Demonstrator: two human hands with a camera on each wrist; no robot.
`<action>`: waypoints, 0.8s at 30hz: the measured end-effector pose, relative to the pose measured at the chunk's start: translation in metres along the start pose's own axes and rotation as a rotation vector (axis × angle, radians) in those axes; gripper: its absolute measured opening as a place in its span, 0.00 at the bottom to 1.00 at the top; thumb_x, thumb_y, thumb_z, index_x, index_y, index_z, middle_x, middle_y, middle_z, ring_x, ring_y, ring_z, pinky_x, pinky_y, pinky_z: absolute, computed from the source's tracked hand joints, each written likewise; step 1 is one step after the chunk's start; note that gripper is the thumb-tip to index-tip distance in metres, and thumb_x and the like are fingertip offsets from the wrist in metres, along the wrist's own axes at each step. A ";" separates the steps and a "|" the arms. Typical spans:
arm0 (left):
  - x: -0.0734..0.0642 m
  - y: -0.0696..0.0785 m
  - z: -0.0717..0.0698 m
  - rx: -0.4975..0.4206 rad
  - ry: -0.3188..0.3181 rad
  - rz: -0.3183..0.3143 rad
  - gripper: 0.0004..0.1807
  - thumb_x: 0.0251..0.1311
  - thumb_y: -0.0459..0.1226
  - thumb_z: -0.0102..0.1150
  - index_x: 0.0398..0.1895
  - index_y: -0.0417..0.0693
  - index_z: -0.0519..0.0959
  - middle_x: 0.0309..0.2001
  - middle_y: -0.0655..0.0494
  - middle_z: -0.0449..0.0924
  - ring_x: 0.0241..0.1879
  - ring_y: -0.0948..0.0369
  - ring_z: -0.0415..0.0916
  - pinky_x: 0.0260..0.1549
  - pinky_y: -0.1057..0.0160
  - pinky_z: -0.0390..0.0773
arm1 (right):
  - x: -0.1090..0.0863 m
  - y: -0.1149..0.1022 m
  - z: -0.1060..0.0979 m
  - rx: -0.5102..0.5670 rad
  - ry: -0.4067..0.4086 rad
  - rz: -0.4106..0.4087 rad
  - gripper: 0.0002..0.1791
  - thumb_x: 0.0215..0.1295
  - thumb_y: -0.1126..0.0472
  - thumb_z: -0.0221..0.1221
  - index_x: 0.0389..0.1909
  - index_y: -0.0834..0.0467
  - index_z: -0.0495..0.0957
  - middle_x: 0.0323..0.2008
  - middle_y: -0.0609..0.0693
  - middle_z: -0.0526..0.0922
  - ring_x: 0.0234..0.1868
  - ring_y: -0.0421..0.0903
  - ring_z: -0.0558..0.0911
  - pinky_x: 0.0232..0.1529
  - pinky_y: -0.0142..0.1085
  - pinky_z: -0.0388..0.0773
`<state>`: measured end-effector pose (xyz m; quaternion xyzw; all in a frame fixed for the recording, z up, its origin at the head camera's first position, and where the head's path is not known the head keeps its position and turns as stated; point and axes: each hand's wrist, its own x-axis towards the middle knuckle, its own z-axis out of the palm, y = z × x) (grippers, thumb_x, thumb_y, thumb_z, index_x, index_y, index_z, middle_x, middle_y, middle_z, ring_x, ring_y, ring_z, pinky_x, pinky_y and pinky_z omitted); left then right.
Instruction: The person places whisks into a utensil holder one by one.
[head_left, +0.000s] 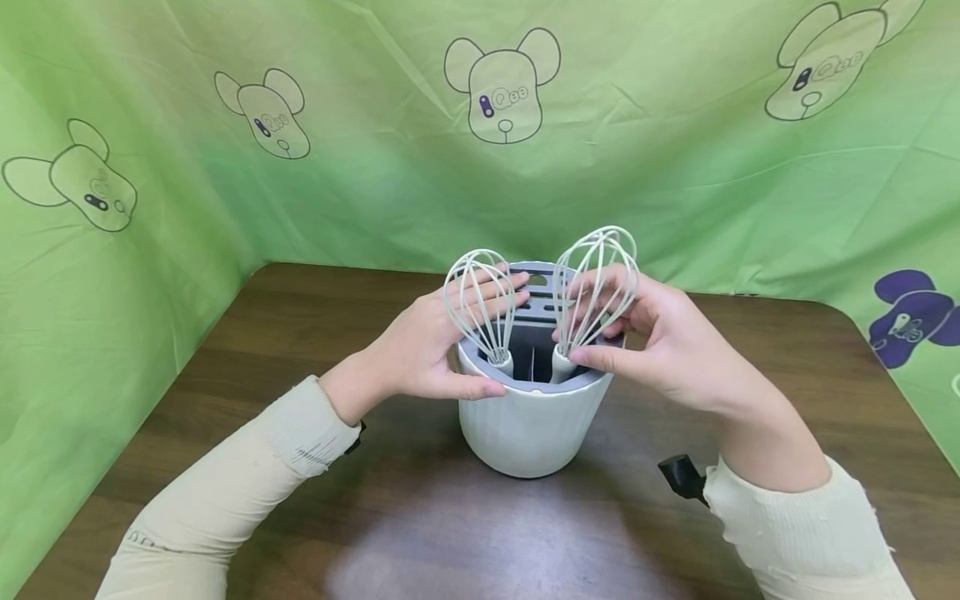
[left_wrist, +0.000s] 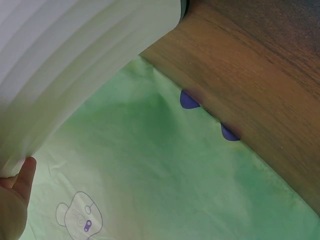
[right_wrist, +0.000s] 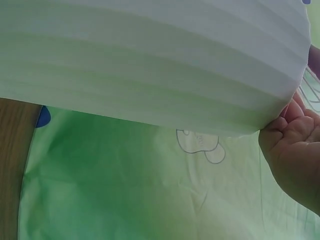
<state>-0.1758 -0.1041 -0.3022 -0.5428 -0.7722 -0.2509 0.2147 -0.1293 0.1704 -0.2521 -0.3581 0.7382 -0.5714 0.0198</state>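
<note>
A white ribbed utensil holder (head_left: 525,433) with a grey slotted insert (head_left: 538,310) stands upright on the table. Two pale wire whisks stand in it, heads up: a left whisk (head_left: 491,308) and a larger right whisk (head_left: 596,292). My left hand (head_left: 431,342) rests at the holder's left rim, fingers straight behind the left whisk, thumb along the front rim. My right hand (head_left: 660,333) pinches the right whisk where wires meet handle, its fingers curled behind the wires. The handles' lower parts are hidden inside. Both wrist views show mostly the ribbed wall (left_wrist: 75,55).
The brown wooden table (head_left: 337,508) reaches around the holder. Green cloth (head_left: 375,192) printed with cartoon bear heads hangs behind and at both sides. A black wrist device (head_left: 682,477) juts from the right sleeve.
</note>
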 end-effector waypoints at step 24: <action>-0.043 -0.019 -0.010 0.060 -0.105 -0.251 0.54 0.62 0.74 0.28 0.80 0.48 0.46 0.81 0.53 0.46 0.80 0.53 0.41 0.75 0.44 0.53 | -0.047 0.036 -0.038 -0.339 0.337 0.168 0.33 0.69 0.68 0.58 0.73 0.50 0.63 0.66 0.44 0.76 0.67 0.33 0.71 0.63 0.21 0.68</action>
